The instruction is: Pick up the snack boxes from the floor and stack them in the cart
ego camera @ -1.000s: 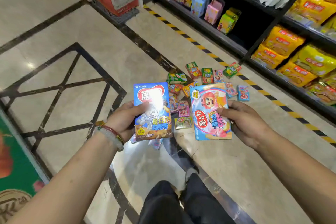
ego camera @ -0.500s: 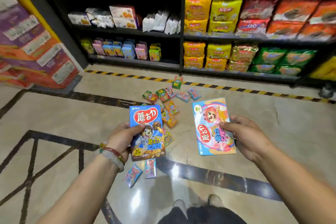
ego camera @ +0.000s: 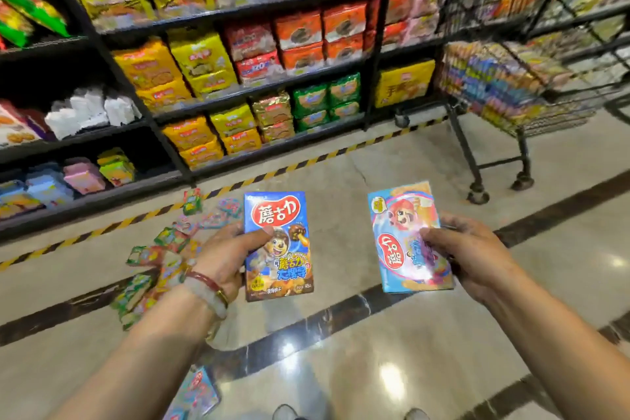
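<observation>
1 box [ego camera: 278, 245] is gripped by the left hand [ego camera: 221, 259], 1 [ego camera: 407, 239] by the right hand [ego camera: 470, 249]; carrying to the cart [ego camera: 511, 85] is judged next.

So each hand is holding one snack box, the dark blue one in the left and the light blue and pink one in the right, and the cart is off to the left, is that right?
Not quite. The left hand holds the dark blue box and the right hand the light blue and pink box, but the head view shows the cart to the right.
</observation>
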